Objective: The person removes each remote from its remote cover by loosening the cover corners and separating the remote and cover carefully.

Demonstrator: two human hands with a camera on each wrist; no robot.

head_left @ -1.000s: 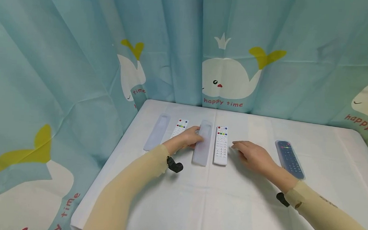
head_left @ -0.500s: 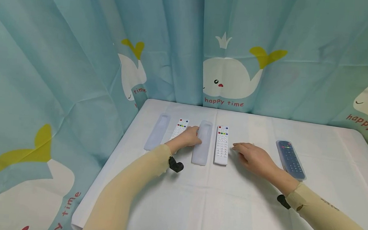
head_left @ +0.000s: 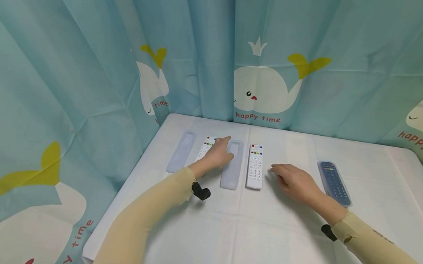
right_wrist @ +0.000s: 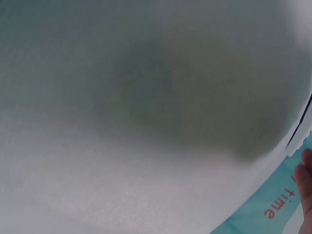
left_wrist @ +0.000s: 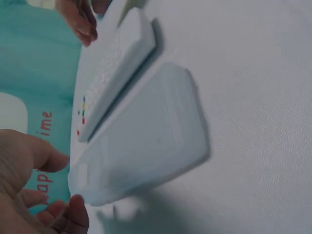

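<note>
My left hand (head_left: 218, 153) hovers at the upper left edge of a translucent remote control cover (head_left: 232, 171) lying on the table. In the left wrist view, the thumb and fingers (left_wrist: 52, 157) stand apart near the far end of that cover (left_wrist: 146, 136), gripping nothing. Just right of the cover lies a white remote control (head_left: 255, 170) with colored buttons, parallel to it. My right hand (head_left: 296, 182) is held to the right of this remote, fingers loosely bent and holding nothing. Only some fingertips (right_wrist: 304, 178) show at the edge of the right wrist view.
Left of my left hand lie another white remote (head_left: 203, 147), partly hidden by the hand, and a second translucent cover (head_left: 181, 152). A dark remote in a clear cover (head_left: 333, 184) lies at the right. A blue curtain (head_left: 207, 68) hangs behind the white-clothed table (head_left: 274, 239).
My left hand has let go of the translucent cover, and its fingers have lifted and spread toward the far end. The right hand has barely moved.
</note>
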